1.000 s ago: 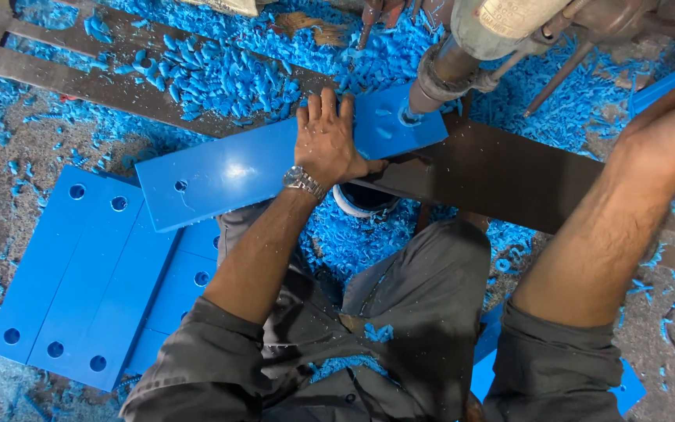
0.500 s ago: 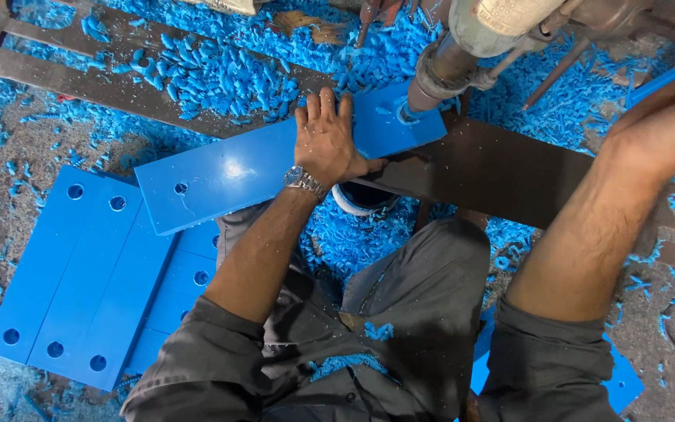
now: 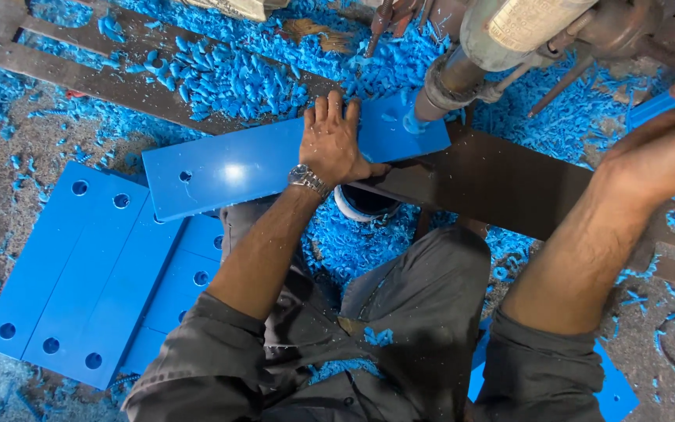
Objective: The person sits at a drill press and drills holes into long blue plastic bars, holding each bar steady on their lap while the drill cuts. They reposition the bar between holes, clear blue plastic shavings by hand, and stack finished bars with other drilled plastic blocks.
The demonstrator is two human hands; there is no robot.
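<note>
My left hand (image 3: pixel 335 141) lies flat, fingers spread, on a long blue plastic plate (image 3: pixel 236 166) that rests on a dark metal bar (image 3: pixel 501 184). A drill press spindle (image 3: pixel 451 82) comes down onto the plate's right end, with blue chips curling at the bit. My right hand (image 3: pixel 669 141) is raised at the right edge, closed around a blue-handled lever (image 3: pixel 650 109) of the drill. A wristwatch sits on my left wrist.
A stack of blue plates with drilled holes (image 3: pixel 80 273) lies on the floor at the left. Blue shavings (image 3: pixel 228 74) cover the ground. Another blue plate (image 3: pixel 611 391) shows under my right leg. A metal frame rail (image 3: pixel 80 47) runs across the top left.
The drill spindle has come down closer to the plate's right end and my right arm has shifted slightly. My left hand stays pressed on the plate.
</note>
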